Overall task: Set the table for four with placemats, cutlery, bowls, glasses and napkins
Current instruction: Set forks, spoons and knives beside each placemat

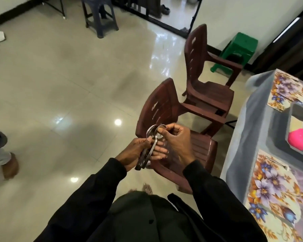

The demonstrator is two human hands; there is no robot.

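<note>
Two hands meet just below the middle of the view, over the seat of the nearer chair. The left hand (138, 152) is clenched round the handles of a bundle of spoons (152, 131), thumb on top and fingers wrapped beneath. Two spoon bowls show clearly at the top of the bundle; how many handles lie below them cannot be counted. The right hand (175, 137) pinches the rim of the rightmost bowl between thumb and forefinger, its other fingers curled in.

Two brown plastic chairs stand toward 2 o'clock, the nearer chair (166, 109) just beside the farther chair (208, 81). There are two stools: a green stool (241, 48) at 2 o'clock by the wall and a dark stool (100, 14) at 11 o'clock.

The table (243, 137), under a grey-blue cloth, fills the 3 to 5 o'clock edge. Two floral placemats lie on it, a far placemat (285, 89) at 3 o'clock and a near placemat (269, 189) at 4 o'clock. A thin metal piece, too blurred to name, rests on the near one. Between them sits one grey tray (278, 137), and a single pink round thing (300, 138) lies in it.
</note>
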